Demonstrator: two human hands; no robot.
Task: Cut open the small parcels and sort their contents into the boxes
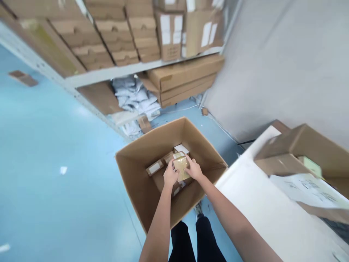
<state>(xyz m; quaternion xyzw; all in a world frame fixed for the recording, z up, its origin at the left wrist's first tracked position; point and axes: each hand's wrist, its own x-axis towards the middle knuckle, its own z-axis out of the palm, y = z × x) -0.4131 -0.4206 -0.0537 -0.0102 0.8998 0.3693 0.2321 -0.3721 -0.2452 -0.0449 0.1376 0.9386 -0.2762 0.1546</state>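
Both my hands are inside a large open cardboard box [136, 182] that stands on the floor in front of my legs. Between them is a small taped cardboard box [181, 168], with shiny tape across its top. My left hand [170, 176] grips its left side, and my right hand [194, 168] grips its right side. Several other small boxes lie in the large one, among them a white-labelled box [155, 167] to the left and a white-topped box [181, 149] behind. My hands and the held box hide part of the contents.
Ahead, a metal shelf [109, 78] carries stacked cartons, with white plastic packages [136, 96] on its lower level. At right, a white table [253, 196] holds an open carton [300, 145] and printed sheets. A grey wall [278, 65] rises behind. Blue floor [68, 211] extends left.
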